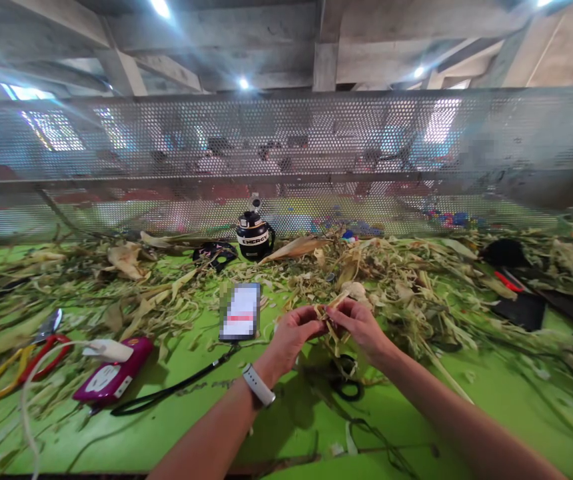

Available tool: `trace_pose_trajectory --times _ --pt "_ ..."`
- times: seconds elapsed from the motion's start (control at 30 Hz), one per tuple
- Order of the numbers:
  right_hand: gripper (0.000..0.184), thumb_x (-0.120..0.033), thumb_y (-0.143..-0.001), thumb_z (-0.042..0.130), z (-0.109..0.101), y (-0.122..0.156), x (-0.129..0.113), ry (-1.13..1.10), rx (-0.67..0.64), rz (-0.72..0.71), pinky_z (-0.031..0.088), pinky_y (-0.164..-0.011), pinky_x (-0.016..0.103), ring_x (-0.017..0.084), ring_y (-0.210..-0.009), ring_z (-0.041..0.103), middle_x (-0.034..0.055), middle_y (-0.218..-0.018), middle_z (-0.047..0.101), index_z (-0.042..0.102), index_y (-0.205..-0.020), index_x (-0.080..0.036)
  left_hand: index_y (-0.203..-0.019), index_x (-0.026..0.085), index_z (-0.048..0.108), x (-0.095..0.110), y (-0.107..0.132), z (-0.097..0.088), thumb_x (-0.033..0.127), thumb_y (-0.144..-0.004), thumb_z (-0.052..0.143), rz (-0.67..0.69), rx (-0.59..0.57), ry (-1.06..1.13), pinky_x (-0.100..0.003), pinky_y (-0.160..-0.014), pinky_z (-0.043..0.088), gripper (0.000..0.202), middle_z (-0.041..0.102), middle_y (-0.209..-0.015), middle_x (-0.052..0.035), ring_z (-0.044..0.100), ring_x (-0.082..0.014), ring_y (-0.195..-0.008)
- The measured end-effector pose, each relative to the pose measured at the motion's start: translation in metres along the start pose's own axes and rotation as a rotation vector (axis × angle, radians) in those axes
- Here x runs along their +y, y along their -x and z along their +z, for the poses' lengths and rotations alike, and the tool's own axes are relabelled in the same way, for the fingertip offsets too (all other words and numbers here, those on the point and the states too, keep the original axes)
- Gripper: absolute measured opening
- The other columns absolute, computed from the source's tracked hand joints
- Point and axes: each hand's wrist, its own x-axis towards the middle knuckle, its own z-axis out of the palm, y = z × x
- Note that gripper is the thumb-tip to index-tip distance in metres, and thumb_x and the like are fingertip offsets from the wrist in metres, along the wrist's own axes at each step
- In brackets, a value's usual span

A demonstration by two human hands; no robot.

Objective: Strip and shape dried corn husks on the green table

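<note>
My left hand (pixel 294 331) and my right hand (pixel 361 323) meet over the green table (pixel 276 427), both pinching a piece of dry corn husk (pixel 330 312) between their fingers. The husk strips hang down between the two hands. A white band sits on my left wrist. Black scissors (pixel 347 381) lie on the table just below my hands. A phone (pixel 240 311) with a lit screen lies flat to the left of my left hand, a black lanyard trailing from it.
Dry husks and stalks (pixel 416 280) cover the back of the table. A black jar (pixel 254 235) stands at the mesh screen. Red and yellow scissors (pixel 21 360) and a magenta device (pixel 111 377) lie at left. Black tools (pixel 521 303) lie at right.
</note>
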Motion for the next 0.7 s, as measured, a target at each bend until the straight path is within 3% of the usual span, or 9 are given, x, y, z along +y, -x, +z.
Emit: trace_pose_trajectory --times 0.23,0.43,0.5,0.6,0.7 --pt "0.034 -0.044 -0.063 0.072 -0.002 0.0 0.002 0.01 -0.083 -0.049 0.04 -0.056 0.023 0.009 -0.054 0.049 -0.003 -0.06 0.055 0.054 -0.067 -0.015 -0.079 0.015 0.069 0.005 0.003 0.002 0.012 -0.058 0.066 0.018 0.087 0.094 -0.027 -0.073 0.048 0.021 0.067 -0.072 -0.0011 0.06 -0.0116 -0.065" --pt "0.031 -0.046 -0.071 0.062 -0.006 -0.005 0.008 0.198 -0.092 -0.13 0.043 -0.056 0.026 0.012 -0.056 0.052 -0.0009 -0.063 0.057 0.055 -0.075 -0.016 -0.074 0.014 0.068 0.004 0.0 0.001 0.024 -0.058 0.076 0.025 0.11 0.047 -0.023 -0.067 0.047 0.02 0.066 -0.07 -0.0016 0.06 -0.0108 -0.064" --pt "0.025 -0.041 -0.075 0.057 -0.009 -0.005 0.009 0.389 -0.032 -0.247 0.044 -0.056 0.027 0.013 -0.058 0.053 0.0004 -0.065 0.057 0.055 -0.08 -0.017 -0.072 0.013 0.067 0.004 -0.003 0.001 0.025 -0.055 0.079 0.033 0.146 0.046 -0.022 -0.066 0.046 0.024 0.066 -0.069 -0.0008 0.059 -0.0097 -0.063" --pt "0.014 -0.027 -0.078 0.053 -0.014 -0.002 0.007 0.809 0.11 -0.579 0.044 -0.064 0.031 0.017 -0.068 0.054 0.0039 -0.073 0.057 0.055 -0.087 -0.017 -0.068 0.014 0.064 0.005 -0.005 -0.003 0.027 -0.052 0.081 0.065 0.216 0.048 -0.02 -0.063 0.045 0.027 0.064 -0.067 0.0012 0.057 -0.0079 -0.06" --pt "0.018 -0.019 -0.078 0.051 -0.017 0.002 0.003 1.121 0.088 -0.869 0.043 -0.072 0.033 0.02 -0.079 0.055 0.0076 -0.083 0.059 0.055 -0.095 -0.016 -0.067 0.014 0.061 0.007 -0.005 -0.006 0.03 -0.055 0.079 0.109 0.237 0.011 -0.019 -0.061 0.043 0.027 0.062 -0.065 0.0019 0.056 -0.008 -0.06"
